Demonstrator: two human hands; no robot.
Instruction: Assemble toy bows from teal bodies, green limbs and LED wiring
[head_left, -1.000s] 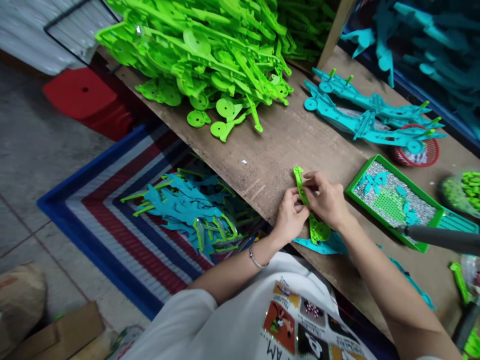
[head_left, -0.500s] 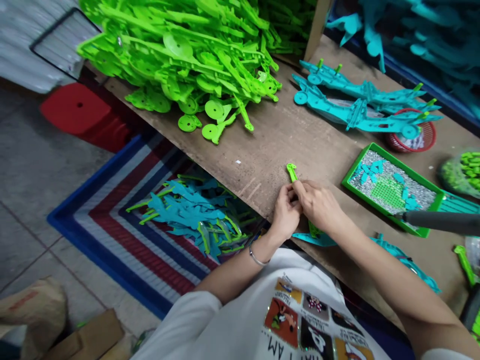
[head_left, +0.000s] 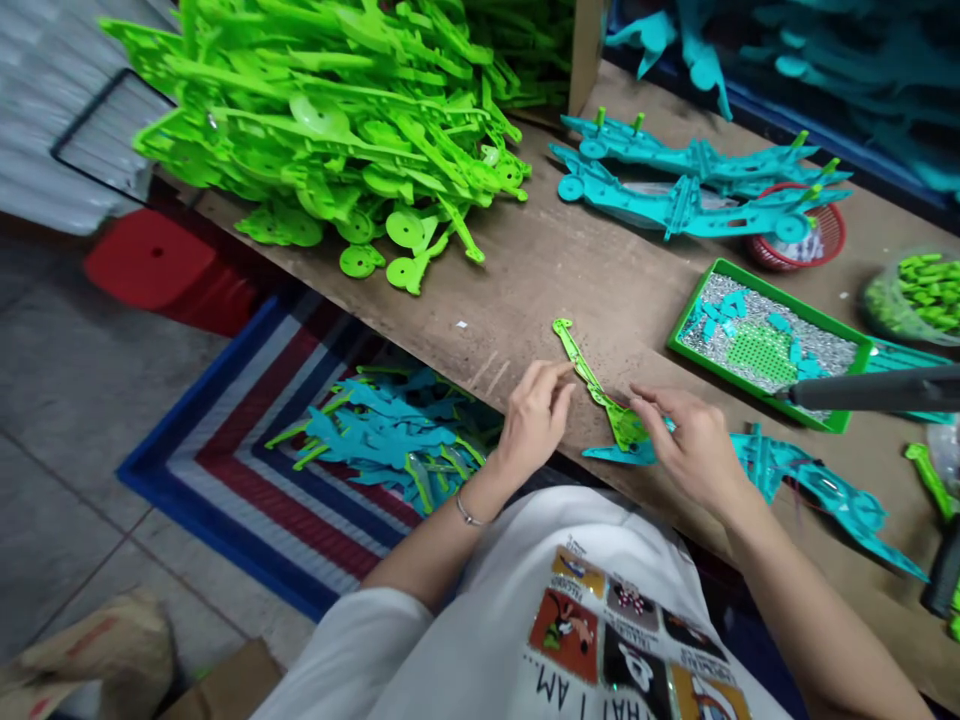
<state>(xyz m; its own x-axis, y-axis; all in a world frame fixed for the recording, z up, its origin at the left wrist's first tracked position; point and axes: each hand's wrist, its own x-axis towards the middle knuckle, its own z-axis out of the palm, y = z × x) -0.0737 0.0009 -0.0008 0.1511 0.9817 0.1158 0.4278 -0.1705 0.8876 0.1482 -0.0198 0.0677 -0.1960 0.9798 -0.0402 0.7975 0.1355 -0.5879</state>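
A long lime-green plastic part (head_left: 587, 378) lies slanted on the wooden bench (head_left: 570, 290), its wide end resting on a teal plastic part (head_left: 802, 478) at the bench's near edge. My left hand (head_left: 531, 418) has curled fingers, and their tips pinch the green part's thin stem. My right hand (head_left: 694, 447) grips the wide end of the same green part where it meets the teal one. A thin bracelet sits on my left wrist.
A big heap of green parts (head_left: 337, 120) fills the bench's far left. Assembled teal pieces (head_left: 675, 190) and a red basket (head_left: 814, 240) lie behind. A green tray (head_left: 765, 345) of small bits and a grey tool handle (head_left: 870, 390) are at right. A striped bin of teal parts (head_left: 382, 440) stands below.
My hands have moved apart along the green part, which now lies flatter and stretched out on the bench. More of the teal part shows at right. The camera has shifted right.
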